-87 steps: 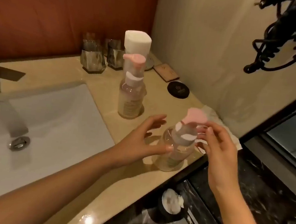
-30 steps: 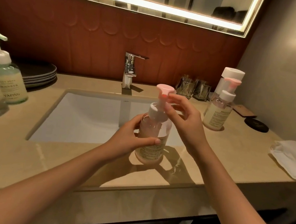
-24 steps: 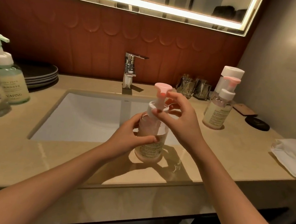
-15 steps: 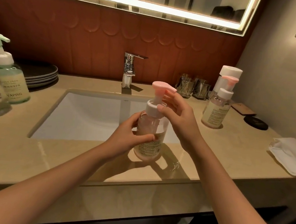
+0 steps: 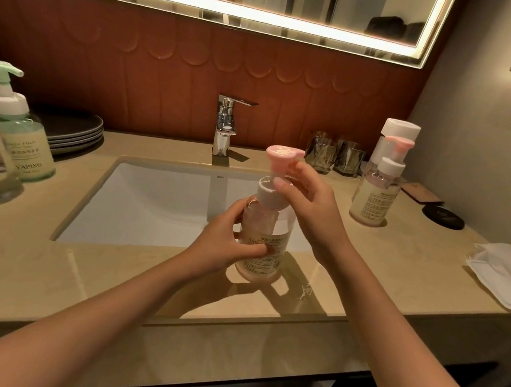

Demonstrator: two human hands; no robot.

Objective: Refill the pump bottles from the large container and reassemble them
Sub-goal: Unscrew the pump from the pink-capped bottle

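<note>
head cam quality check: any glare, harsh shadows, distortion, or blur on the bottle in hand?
Head view: dim warm light; mirror light strip blown out and bowed by wide-angle distortion; glints on the counter; shadows of left hand and right hand fall toward the camera; pump bottle fairly sharp, label print too small to read.

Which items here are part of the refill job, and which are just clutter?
Job: clear plastic pump bottle in the left hand; its pink-and-white pump top pinched by the right hand; second pink-topped pump bottle; tall white-capped container behind it.
Lying about: chrome faucet, stacked dark plates, two glass tumblers, black round coaster, white folded cloth.
</note>
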